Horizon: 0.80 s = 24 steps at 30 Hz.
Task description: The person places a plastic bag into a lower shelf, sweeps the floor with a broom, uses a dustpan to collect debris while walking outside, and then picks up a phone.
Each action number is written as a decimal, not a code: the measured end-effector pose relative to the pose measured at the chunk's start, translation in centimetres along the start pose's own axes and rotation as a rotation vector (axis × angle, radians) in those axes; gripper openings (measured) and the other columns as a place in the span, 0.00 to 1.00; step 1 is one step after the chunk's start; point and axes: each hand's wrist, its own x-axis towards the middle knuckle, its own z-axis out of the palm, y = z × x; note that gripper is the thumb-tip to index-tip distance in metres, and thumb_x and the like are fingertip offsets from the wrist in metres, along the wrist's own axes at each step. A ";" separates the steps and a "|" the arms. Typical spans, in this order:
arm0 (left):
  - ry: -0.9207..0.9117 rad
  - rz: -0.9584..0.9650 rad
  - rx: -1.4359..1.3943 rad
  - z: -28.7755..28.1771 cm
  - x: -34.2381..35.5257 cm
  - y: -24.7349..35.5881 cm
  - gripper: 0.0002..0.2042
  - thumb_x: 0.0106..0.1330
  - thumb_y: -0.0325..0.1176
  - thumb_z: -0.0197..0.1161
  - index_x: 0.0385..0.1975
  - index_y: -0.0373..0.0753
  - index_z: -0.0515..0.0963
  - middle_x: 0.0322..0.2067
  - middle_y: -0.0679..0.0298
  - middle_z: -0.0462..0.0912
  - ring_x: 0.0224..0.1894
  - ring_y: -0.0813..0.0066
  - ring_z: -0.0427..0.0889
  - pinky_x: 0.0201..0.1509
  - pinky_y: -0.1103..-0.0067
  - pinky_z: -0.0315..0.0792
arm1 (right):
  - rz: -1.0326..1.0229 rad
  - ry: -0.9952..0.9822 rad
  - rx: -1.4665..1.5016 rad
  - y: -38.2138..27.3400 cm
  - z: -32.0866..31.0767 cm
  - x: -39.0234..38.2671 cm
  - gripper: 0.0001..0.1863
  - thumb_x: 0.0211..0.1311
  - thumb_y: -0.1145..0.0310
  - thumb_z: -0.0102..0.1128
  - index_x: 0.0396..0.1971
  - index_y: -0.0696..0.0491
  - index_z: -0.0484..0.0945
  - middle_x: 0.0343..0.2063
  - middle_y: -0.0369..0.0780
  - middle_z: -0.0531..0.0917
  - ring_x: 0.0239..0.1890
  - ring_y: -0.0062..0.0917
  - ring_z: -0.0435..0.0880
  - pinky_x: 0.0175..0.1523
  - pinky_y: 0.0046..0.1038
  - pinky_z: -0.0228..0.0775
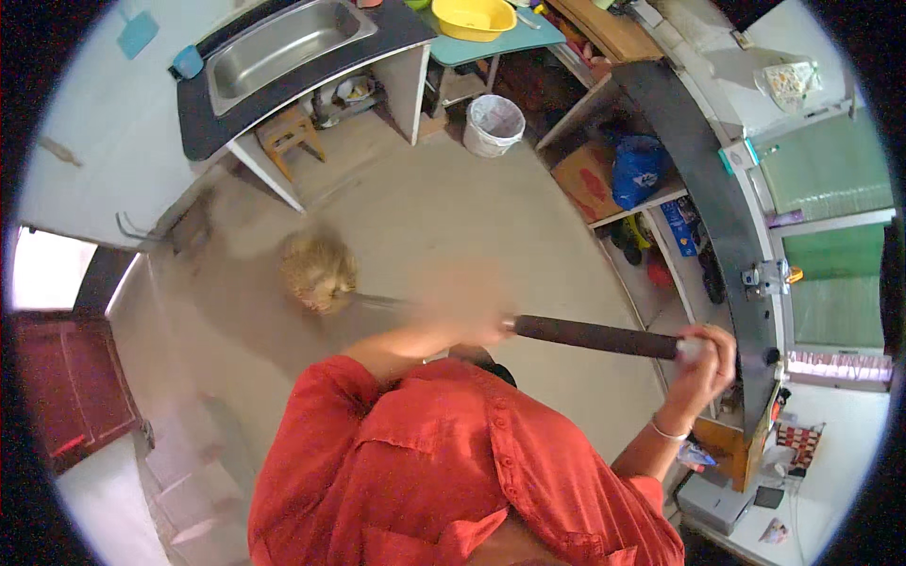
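Note:
A mop [604, 337] with a long dark handle grip and thin metal shaft slants across in front of me. Its shaggy tan head [319, 272] rests on the floor to the left, slightly blurred. Partway along the shaft is my left hand [462, 307], closed round it; motion smears its fingers. My right hand [706, 363] wraps the pale end of the handle at the far right, with a bracelet on that wrist. Both arms come out of red sleeves.
A counter with a steel sink [288, 52] stands at the back left, a wooden stool [291, 137] beneath it. Farther right are a lined white bin [494, 125] and a yellow basin [474, 19]. Open shelves [661, 269] line the right side. A dark red panel [75, 382] is at left.

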 end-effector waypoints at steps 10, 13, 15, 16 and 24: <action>-0.159 0.465 0.025 -1.1 15.3 6.9 0.07 0.41 0.28 0.58 0.17 0.42 0.66 0.16 0.59 0.72 0.25 0.54 0.74 0.26 0.63 0.64 | -0.578 0.175 -0.043 -2.6 -2.0 3.4 0.05 0.47 0.71 0.43 0.21 0.58 0.66 0.13 0.44 0.72 0.14 0.27 0.69 0.18 0.27 0.60; -0.084 0.501 0.033 0.8 22.3 2.4 0.05 0.43 0.27 0.56 0.18 0.41 0.66 0.18 0.58 0.72 0.26 0.53 0.74 0.27 0.64 0.64 | -0.587 -0.050 -0.335 0.7 0.2 6.1 0.02 0.42 0.73 0.50 0.19 0.55 0.69 0.15 0.40 0.74 0.16 0.27 0.73 0.20 0.27 0.63; -0.078 0.504 0.042 1.4 26.2 -2.6 0.04 0.45 0.27 0.56 0.18 0.41 0.67 0.21 0.58 0.73 0.28 0.53 0.73 0.29 0.65 0.65 | -0.596 -0.156 -0.436 4.8 3.5 7.5 0.05 0.37 0.75 0.55 0.17 0.53 0.69 0.16 0.38 0.75 0.17 0.27 0.75 0.21 0.27 0.65; -0.086 0.481 0.057 1.4 27.9 -5.1 0.04 0.46 0.28 0.56 0.19 0.41 0.67 0.22 0.59 0.73 0.29 0.54 0.73 0.29 0.65 0.65 | -0.561 -0.234 -0.408 5.9 5.8 8.3 0.06 0.36 0.75 0.56 0.17 0.53 0.69 0.17 0.38 0.75 0.17 0.28 0.74 0.21 0.27 0.64; -0.004 0.226 -0.037 -3.4 29.9 -7.2 0.10 0.45 0.37 0.61 0.21 0.42 0.69 0.23 0.59 0.73 0.32 0.55 0.74 0.32 0.64 0.66 | -0.645 -0.347 -0.105 11.2 10.4 18.3 0.04 0.42 0.72 0.54 0.18 0.54 0.68 0.16 0.40 0.75 0.15 0.30 0.72 0.20 0.27 0.63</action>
